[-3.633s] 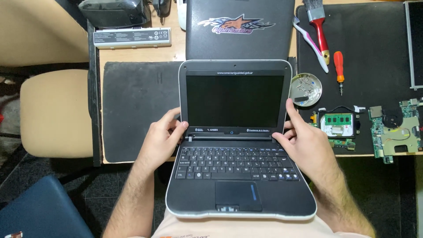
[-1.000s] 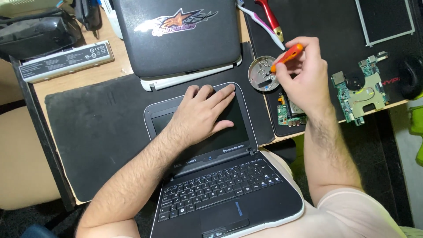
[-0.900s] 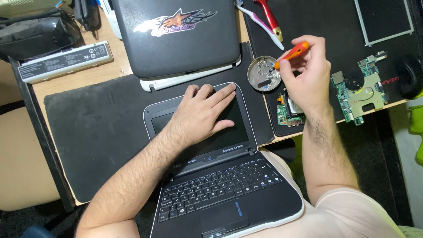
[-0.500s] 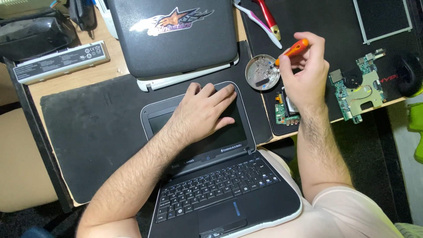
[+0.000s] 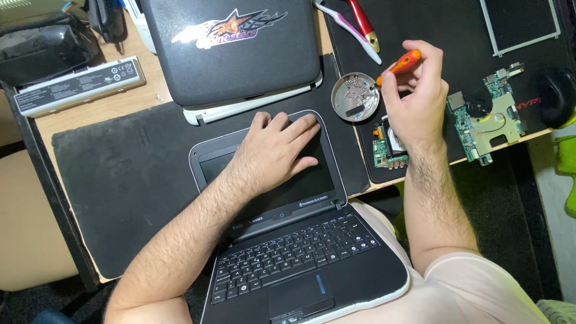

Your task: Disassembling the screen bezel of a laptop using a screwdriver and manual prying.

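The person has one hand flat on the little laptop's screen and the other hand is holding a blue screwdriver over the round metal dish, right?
Nearly. The screwdriver has an orange handle, not a blue one; the head view shows it. The rest holds: the left hand lies flat on the screen of the open laptop, and the right hand holds the screwdriver with its tip over the round metal dish.

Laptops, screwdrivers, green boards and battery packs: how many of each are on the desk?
Laptops: 2, the open laptop under the left hand and the closed laptop.
Screwdrivers: 1, the orange screwdriver in the right hand.
Green circuit boards: 2, small and large.
Battery packs: 1.
Total: 6.
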